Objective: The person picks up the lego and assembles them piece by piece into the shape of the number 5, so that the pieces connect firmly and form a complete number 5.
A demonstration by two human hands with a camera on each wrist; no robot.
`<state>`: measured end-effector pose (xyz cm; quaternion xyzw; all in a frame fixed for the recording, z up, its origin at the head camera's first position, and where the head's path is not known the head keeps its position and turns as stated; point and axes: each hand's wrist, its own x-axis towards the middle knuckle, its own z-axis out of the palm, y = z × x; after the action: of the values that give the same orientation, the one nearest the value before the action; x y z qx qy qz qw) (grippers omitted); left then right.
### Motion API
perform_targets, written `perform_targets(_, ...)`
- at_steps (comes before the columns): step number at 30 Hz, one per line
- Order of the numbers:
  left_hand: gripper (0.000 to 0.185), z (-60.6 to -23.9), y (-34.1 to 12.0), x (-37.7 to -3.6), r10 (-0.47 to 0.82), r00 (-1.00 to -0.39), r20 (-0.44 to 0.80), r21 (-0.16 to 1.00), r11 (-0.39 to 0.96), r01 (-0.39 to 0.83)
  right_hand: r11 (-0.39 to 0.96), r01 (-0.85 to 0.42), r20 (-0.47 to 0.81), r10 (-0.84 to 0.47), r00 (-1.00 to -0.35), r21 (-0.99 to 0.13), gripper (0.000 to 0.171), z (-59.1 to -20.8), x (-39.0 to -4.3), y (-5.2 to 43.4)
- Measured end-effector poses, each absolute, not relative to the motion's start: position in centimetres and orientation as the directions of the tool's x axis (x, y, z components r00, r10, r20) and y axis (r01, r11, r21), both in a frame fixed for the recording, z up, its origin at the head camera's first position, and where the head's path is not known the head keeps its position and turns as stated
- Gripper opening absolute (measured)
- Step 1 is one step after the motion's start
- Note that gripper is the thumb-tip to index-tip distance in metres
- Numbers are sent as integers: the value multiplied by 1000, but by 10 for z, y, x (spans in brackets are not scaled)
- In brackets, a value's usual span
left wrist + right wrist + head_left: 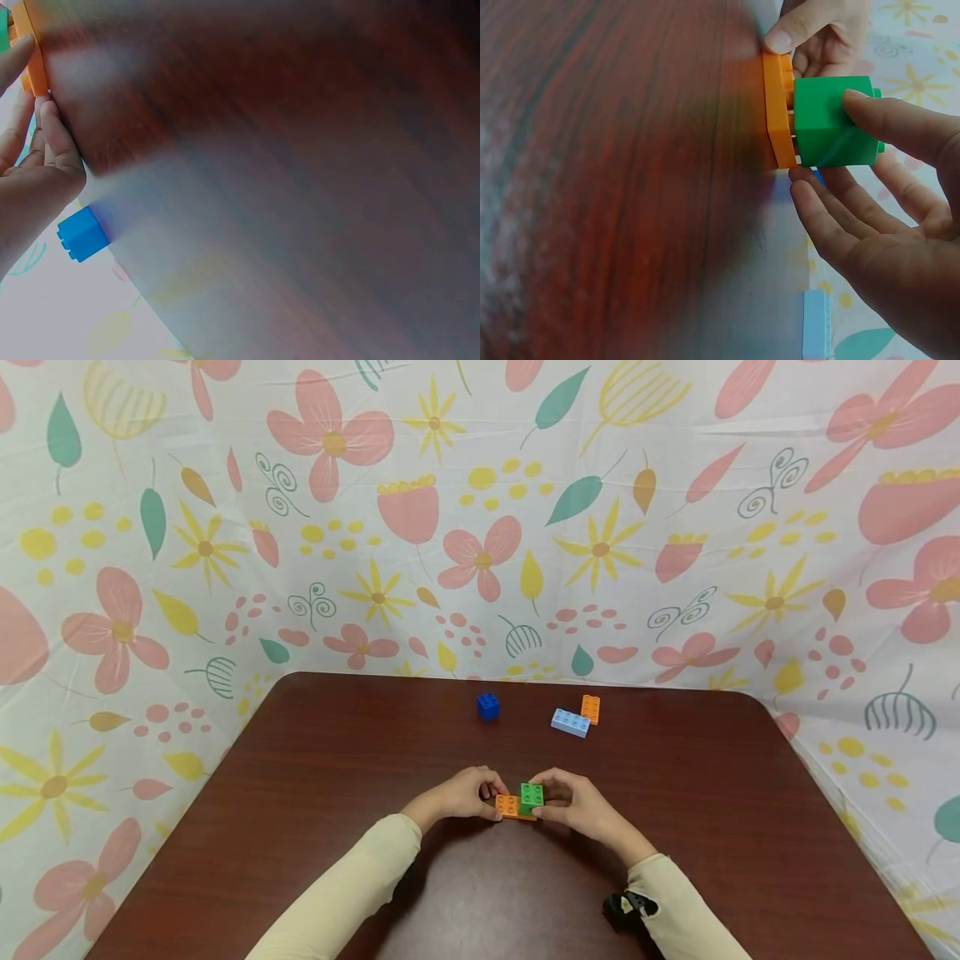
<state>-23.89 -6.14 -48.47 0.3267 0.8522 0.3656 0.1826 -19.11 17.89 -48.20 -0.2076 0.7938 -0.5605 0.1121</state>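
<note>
A flat orange toy brick point(506, 807) lies on the table in front of the person, its left end pinched between thumb and fingers of the left hand point(467, 793). The right hand point(583, 810) grips a square green toy brick point(532, 798) by its sides. That green brick stands over the right end of the orange one. In the right wrist view, orange studs point(790, 96) show along a narrow gap beneath the green brick point(829, 124). Only the orange brick's edge point(31, 60) and part of the left hand point(45, 154) appear in the left wrist view.
Toward the back of the dark wooden table point(315, 752) sits a blue brick point(488, 707). Right of it, a light blue brick point(570, 722) lies against or close by another orange brick point(592, 708). A flower-patterned cloth point(480, 635) hangs behind the table.
</note>
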Motion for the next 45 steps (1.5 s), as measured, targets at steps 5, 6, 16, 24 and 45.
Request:
perform_targets(5,28,-483,-62,-238,691,-720,-60,737,517,435,281,-198,52,-452,-890,-939,37,-482,-191,178)
perform_targets(6,28,-483,-62,-238,691,-720,-59,736,517,436,290,-202,53,-450,-891,-936,37,-482,-191,178)
perform_targets(16,28,-483,-61,-237,686,-724,-68,747,516,419,341,-253,82,-443,-893,-905,37,-478,-188,174)
perform_targets(24,28,-484,-61,-237,695,-717,-57,741,511,436,332,-236,71,-440,-895,-914,37,-483,-190,179)
perform_targets(45,28,-481,-62,-237,698,-712,-75,733,523,435,374,-249,66,-438,-897,-894,36,-476,-193,175)
